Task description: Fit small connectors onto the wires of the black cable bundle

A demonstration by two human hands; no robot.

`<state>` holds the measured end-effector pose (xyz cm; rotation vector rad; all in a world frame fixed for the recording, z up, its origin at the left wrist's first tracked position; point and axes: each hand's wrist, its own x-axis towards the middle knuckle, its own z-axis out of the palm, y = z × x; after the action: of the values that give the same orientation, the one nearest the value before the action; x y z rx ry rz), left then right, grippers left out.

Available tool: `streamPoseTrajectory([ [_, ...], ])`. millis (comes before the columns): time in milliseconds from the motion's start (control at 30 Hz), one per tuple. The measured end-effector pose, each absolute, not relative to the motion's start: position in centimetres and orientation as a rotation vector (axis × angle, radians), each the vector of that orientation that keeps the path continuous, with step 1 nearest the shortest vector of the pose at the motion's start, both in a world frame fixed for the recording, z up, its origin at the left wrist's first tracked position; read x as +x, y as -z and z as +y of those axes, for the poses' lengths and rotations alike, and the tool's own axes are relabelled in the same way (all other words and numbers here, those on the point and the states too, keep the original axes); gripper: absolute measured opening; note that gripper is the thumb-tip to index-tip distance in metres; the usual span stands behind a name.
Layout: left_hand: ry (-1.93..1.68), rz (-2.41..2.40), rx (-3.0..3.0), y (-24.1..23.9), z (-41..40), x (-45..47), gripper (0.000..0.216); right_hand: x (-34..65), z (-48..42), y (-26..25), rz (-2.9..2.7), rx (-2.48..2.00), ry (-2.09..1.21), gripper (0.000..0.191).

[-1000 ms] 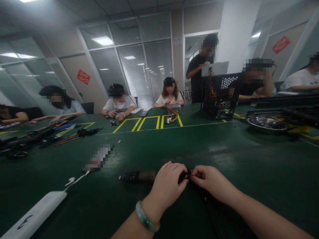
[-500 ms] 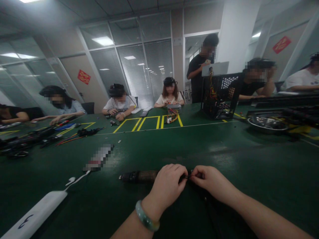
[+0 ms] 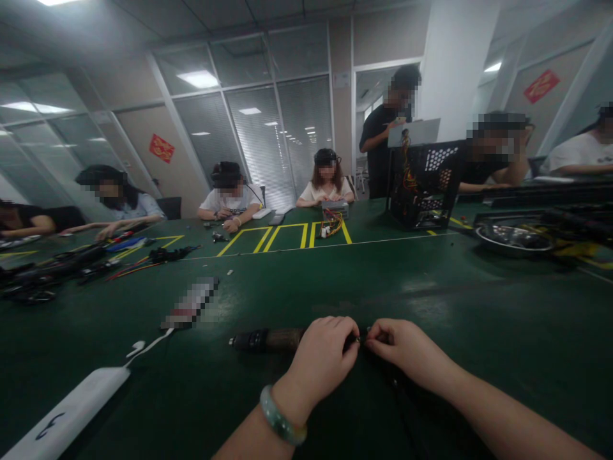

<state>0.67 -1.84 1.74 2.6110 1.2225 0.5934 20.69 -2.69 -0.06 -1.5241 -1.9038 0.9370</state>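
Observation:
A dark electric screwdriver [image 3: 280, 340] lies lengthwise on the green table, its tip pointing left. My left hand [image 3: 327, 345] is closed over its right end, and a small shiny bit shows at the fingertips. A green bangle [image 3: 282, 418] circles the left wrist. Just to the right, my right hand [image 3: 400, 345] pinches with thumb and fingers at what looks like the end of a black cable [image 3: 395, 382]; the pinched part is mostly hidden. A narrow gap separates the fingertips of both hands.
A phone [image 3: 190, 303] and a white power strip [image 3: 67, 415] with a cord lie left. Dark cable bundles [image 3: 71, 265] lie far left. Behind stand a power supply [image 3: 335, 209] and an open computer case [image 3: 421, 182]; a metal bowl [image 3: 512, 239] is right. Several people are around the table.
The fingertips of my two hands have parted slightly, and the shiny bit at the left fingers shows more clearly. The screwdriver stays in place.

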Motion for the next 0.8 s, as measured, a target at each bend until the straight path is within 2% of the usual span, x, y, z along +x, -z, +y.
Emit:
streamPoseTrajectory([
  [100,-0.614,1.196,2.611,-1.8,-1.87,0.73,0.007,20.7,-2.66,0.24,-1.904,-1.518,-0.929,0.014],
  [267,-0.6,1.194,2.62,-1.88,-1.95,0.74,0.016,20.74,-2.59,0.44,-1.91,-1.506,-0.938,0.015],
  [500,-0.596,1.239,2.6,-1.47,-1.79,0.67,0.009,20.69,-2.67,0.16,-1.915,-1.53,-0.947,0.017],
  [700,-0.628,1.146,2.628,-1.58,-1.81,0.65,0.021,20.68,-2.55,0.31,-1.934,-1.519,-0.919,0.016],
  [800,-0.622,1.155,2.636,-1.5,-1.77,0.62,0.017,20.67,-2.59,0.34,-1.931,-1.515,-0.926,0.016],
])
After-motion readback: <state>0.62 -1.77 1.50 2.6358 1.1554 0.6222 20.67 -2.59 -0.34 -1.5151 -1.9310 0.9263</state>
